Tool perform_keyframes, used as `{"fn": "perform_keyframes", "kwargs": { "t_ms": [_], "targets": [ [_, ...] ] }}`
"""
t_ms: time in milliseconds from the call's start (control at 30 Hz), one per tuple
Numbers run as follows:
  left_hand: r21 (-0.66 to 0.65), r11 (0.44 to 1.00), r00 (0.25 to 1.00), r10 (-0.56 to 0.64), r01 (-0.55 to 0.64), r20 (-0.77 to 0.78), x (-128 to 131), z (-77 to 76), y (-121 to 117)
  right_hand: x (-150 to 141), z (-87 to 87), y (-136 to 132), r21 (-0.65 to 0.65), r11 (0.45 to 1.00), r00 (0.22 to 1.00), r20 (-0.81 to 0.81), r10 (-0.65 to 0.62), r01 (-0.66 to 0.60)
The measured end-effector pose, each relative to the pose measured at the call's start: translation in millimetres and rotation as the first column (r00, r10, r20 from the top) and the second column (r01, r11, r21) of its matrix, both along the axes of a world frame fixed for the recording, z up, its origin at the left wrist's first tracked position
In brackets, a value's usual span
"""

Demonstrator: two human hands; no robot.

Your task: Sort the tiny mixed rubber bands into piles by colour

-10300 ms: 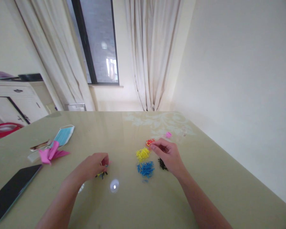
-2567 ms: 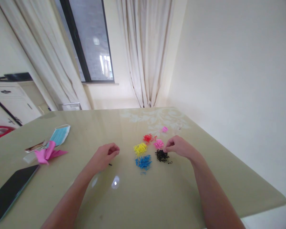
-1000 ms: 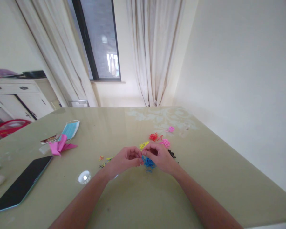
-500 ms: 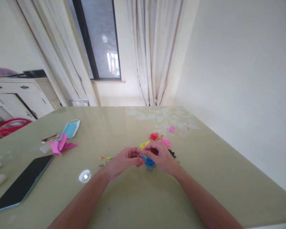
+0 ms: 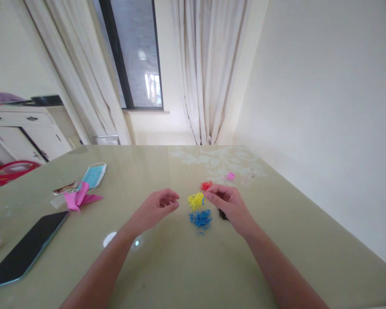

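My right hand (image 5: 229, 205) pinches a small blue rubber band (image 5: 203, 201) between thumb and fingertips, over the right edge of a pile of yellow rubber bands (image 5: 195, 200). A blue pile (image 5: 200, 219) lies just in front of the yellow one. Behind it is a red pile (image 5: 206, 185), partly covered by my right fingers, and a black pile (image 5: 223, 214) shows under that hand. My left hand (image 5: 157, 209) hovers left of the piles, fingers curled and thumb apart, holding nothing.
A small pink object (image 5: 230, 176) lies beyond my right hand. At the left are a phone (image 5: 27, 246), a folded pink paper shape (image 5: 82, 197), a blue face mask (image 5: 94, 175) and a round white object (image 5: 109, 239) beside my left forearm. A wall borders the table's right side.
My hands have parted from over the blue pile. The left moved left, the right moved right and slightly up with a blue rubber band. The yellow and blue piles are now uncovered.
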State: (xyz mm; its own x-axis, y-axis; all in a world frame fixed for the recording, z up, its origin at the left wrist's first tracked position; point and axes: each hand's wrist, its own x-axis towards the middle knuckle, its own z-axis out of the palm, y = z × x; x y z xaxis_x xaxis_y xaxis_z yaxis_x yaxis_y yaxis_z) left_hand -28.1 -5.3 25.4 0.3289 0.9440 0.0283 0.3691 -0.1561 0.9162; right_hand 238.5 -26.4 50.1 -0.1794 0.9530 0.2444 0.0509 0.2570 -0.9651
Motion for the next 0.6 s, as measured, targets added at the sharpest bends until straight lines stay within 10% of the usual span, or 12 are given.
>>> {"fn": "perform_keyframes", "kwargs": {
  "t_ms": [100,233,600],
  "targets": [
    [0.180,0.981,0.950,0.125,-0.074,-0.287,-34.0,3.7,11.4,4.1,7.3,-4.8,-0.004,0.999,0.998,-0.049,-0.043,0.043],
    [0.067,0.994,0.841,0.112,-0.090,-0.530,-67.6,3.9,18.1,5.5,8.7,-4.6,-0.010,0.998,0.997,-0.046,-0.069,0.069],
    [-0.073,0.993,0.863,-0.121,0.098,-0.491,-63.3,-12.7,23.1,6.6,-33.9,24.2,-0.094,0.994,0.891,0.446,0.087,-0.050]
  ]
}}
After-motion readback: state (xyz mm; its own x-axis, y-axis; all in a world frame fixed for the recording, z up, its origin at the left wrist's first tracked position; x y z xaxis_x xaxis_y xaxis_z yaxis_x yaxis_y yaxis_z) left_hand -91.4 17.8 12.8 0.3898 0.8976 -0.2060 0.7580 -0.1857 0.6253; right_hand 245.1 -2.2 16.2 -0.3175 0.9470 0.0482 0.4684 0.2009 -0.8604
